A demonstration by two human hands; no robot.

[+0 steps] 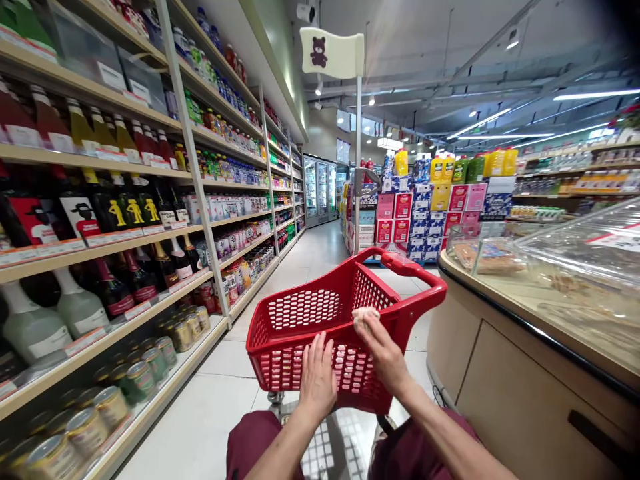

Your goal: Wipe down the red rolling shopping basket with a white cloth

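The right hand (pixel 384 348) is closed on a small pale cloth (pixel 367 315), pinching it in a wad between thumb and fingers at the cart's near rim, just right of the frame's centre. The left hand (pixel 319 375) grips nothing: its fingers lie extended, side by side, against the cart's near wall, their tips at the rim.

The cloth looks soft and very light; it should crumple into any shape, so a loose pinch with a corner tucked under the fingertips would do.

The cart (pixel 345 332) fills the lower middle of the frame. It seems to be moulded plastic: stiff, smooth, hard to break, and light for its bulk. A wheel (pixel 275 397) shows below its left end, so it would probably roll or swing if pushed, and a steadying palm makes sense. The firmest holds look to be the thick rim and the looped handle (pixel 410 268) right of centre; the pierced walls give fingers some purchase but probably flex more.

Further out, a counter (pixel 520 367) stands at the lower right, near the handle. Shelves (pixel 194 157) of bottles (pixel 117 205) and cans (pixel 113 405) line the left, and stacked boxes (pixel 393 219) stand beyond the cart.
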